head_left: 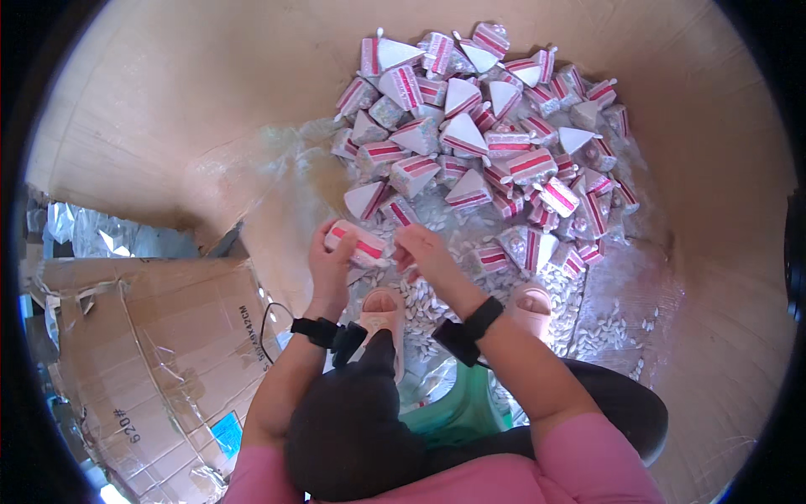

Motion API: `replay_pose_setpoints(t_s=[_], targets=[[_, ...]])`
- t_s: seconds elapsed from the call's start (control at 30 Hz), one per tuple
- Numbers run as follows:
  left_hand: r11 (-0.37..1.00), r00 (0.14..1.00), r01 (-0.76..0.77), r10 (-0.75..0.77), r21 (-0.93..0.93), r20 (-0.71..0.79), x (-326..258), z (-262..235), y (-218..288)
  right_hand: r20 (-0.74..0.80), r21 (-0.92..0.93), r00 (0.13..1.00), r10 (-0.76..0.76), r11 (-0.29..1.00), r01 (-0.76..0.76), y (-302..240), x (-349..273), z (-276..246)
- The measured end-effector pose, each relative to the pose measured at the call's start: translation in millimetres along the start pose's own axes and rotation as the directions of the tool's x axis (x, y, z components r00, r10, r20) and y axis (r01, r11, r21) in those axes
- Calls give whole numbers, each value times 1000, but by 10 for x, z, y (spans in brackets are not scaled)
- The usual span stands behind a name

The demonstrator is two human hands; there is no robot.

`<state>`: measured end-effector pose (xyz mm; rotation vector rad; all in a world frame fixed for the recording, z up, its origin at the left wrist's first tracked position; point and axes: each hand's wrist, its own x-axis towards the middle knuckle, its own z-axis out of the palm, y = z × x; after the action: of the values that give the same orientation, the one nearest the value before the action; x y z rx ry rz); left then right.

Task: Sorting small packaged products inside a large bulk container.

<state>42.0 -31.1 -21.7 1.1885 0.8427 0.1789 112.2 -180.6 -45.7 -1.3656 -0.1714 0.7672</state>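
My left hand (330,273) is closed round a white wedge with a pink-red stripe (361,244), shaped like a slice of layer cake. Just right of that wedge is my right hand (430,256), fingers curled and pressed together. Whatever it may be pinching is too small to make out. Beyond both hands rises a heap of similar cake-slice wedges (462,134), white with pink-red stripes and some with glittery sides. Several have a small white knob at a corner.
Tall brown cardboard walls (714,210) curve around me. Small white oval pieces (428,307) litter the floor by my pink sandals (382,309). A green plastic stool (462,401) is beneath me. Left, a cardboard box (151,336) lies near clear plastic wrap (117,231).
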Motion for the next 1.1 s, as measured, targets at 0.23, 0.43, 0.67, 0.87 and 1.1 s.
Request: replay_pose_setpoints(t_s=[0.23, 0.43, 0.67, 0.87, 1.1], targets=[[790, 894, -429, 442, 438, 78, -35, 174, -10, 105, 161, 943, 315, 930, -329, -122, -137, 140], [954, 952, -241, 268, 178, -148, 67, 39, 83, 2, -264, 996, 89, 961, -86, -15, -170, 352], [943, 966, 252, -259, -219, -6, 77, -91, 117, 160, -236, 986, -53, 968, 90, 5, -255, 306], [932, 968, 244, -253, -269, 4, 51, -248, 26, 340, -414, 912, -228, 835, 363, 285, 27, -316], [923, 941, 333, -313, -193, 128, 127, -333, -46, 172, -978, 980, 105, 134, 157, 685, -112, -1296]])
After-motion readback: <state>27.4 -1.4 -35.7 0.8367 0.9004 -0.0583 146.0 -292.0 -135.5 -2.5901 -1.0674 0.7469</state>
